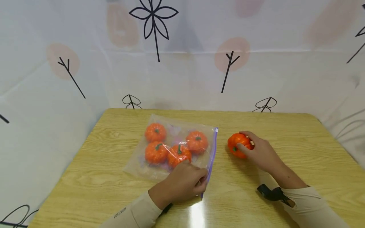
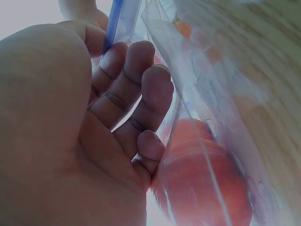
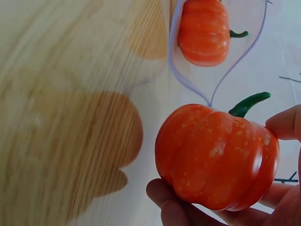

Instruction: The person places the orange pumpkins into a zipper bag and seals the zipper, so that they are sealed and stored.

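Observation:
A clear zip bag (image 1: 137, 165) lies on the table with several small orange toy pumpkins (image 1: 155, 153) inside. My left hand (image 1: 184, 181) pinches the near end of its purple zip edge (image 1: 212, 155) between thumb and forefinger; the other fingers curl loosely beside the bag in the left wrist view. Seen from the right wrist, the mouth gapes, its two purple lips (image 3: 176, 66) spread apart around one pumpkin (image 3: 204, 34). Right of the mouth, my right hand (image 1: 261, 154) holds another orange pumpkin (image 3: 216, 157) with a green stem, thumb on one side and fingers on the other.
The wood-grain table (image 1: 114, 133) ends at a pale cloth backdrop (image 1: 188, 79) with line-drawn plants, which also hangs at both sides. A black strap device (image 1: 272, 193) sits on the right wrist, over a beige sleeve.

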Available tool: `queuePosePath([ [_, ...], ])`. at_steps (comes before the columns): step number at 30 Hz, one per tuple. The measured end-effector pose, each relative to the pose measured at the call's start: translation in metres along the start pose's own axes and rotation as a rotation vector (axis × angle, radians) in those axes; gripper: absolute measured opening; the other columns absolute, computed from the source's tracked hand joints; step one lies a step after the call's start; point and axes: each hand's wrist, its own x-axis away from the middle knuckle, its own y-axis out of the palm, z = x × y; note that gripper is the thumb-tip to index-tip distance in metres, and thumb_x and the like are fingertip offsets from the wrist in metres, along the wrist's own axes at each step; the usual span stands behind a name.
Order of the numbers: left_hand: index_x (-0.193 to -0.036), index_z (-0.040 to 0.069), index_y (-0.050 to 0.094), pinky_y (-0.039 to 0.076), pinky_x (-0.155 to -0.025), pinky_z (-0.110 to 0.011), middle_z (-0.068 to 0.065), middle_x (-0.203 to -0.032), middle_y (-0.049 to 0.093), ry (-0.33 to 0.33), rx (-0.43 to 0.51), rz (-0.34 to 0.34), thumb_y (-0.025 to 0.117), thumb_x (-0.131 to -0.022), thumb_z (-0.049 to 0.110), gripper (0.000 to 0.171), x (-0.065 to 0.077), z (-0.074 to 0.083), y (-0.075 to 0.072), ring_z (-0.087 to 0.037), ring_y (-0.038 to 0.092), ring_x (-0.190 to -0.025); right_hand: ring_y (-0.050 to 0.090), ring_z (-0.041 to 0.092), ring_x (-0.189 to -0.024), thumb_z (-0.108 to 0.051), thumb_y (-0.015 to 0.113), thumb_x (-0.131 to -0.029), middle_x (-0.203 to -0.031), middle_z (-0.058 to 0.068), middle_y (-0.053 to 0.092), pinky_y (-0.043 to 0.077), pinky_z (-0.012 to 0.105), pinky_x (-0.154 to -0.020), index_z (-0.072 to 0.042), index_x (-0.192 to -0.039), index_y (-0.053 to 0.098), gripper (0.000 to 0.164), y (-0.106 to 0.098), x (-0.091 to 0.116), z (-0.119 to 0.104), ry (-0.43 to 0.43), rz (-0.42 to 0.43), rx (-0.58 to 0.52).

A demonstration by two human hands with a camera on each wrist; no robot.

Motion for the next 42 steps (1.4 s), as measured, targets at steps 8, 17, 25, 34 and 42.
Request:
queuePosePath([
  [8, -0.07, 0.025, 0.046, 0.024, -0.062, -0.018, 0.02, -0.055, 0.038, -0.005, 0.009, 0.001, 0.063, -0.091, 0.026, 0.026, 0.0, -0.001, 0.0, 0.006, 0.033, -0.052, 0.066, 0.03, -0.095, -0.039, 0.055, -0.099, -0.129, 0.027, 0.06, 0.055, 0.034, -0.073, -0.008, -0.147, 0.044, 0.058, 0.005, 0.002, -0.006, -0.015, -0.028, -0.067],
  [17, -0.069, 0.026, 0.045, 0.024, -0.061, -0.018, 0.02, -0.054, 0.036, -0.008, 0.009, -0.006, 0.062, -0.091, 0.026, 0.027, 0.0, -0.001, 0.0, 0.006, 0.032, -0.051, 0.068, 0.027, -0.094, -0.037, 0.057, -0.1, -0.13, 0.024, 0.06, 0.054, 0.03, -0.072, -0.01, -0.146, 0.044, 0.056, 0.013, 0.005, -0.01, -0.032, -0.061, -0.137],
  [25, -0.069, 0.025, 0.046, 0.024, -0.061, -0.018, 0.02, -0.055, 0.037, -0.006, 0.019, -0.01, 0.062, -0.091, 0.026, 0.027, 0.0, -0.001, 0.001, 0.006, 0.031, -0.05, 0.068, 0.036, -0.104, -0.034, 0.057, -0.1, -0.131, 0.024, 0.06, 0.058, 0.037, -0.077, -0.011, -0.145, 0.046, 0.052, 0.016, 0.007, -0.015, -0.066, -0.087, -0.199],
  [34, -0.07, 0.025, 0.048, 0.023, -0.061, -0.018, 0.02, -0.055, 0.042, 0.007, 0.01, 0.002, 0.063, -0.09, 0.025, 0.026, -0.001, 0.0, 0.0, 0.006, 0.033, -0.051, 0.068, 0.034, -0.104, -0.028, 0.057, -0.1, -0.134, 0.023, 0.058, 0.055, 0.029, -0.075, -0.011, -0.145, 0.046, 0.049, 0.018, 0.01, -0.019, -0.089, -0.111, -0.294],
  [42, -0.07, 0.025, 0.048, 0.024, -0.061, -0.018, 0.02, -0.056, 0.042, 0.003, 0.025, -0.013, 0.063, -0.091, 0.025, 0.025, 0.0, 0.0, -0.001, 0.007, 0.032, -0.051, 0.068, 0.036, -0.107, -0.028, 0.057, -0.101, -0.132, 0.021, 0.059, 0.056, 0.029, -0.077, -0.012, -0.145, 0.045, 0.049, 0.022, 0.01, -0.019, -0.12, -0.144, -0.334],
])
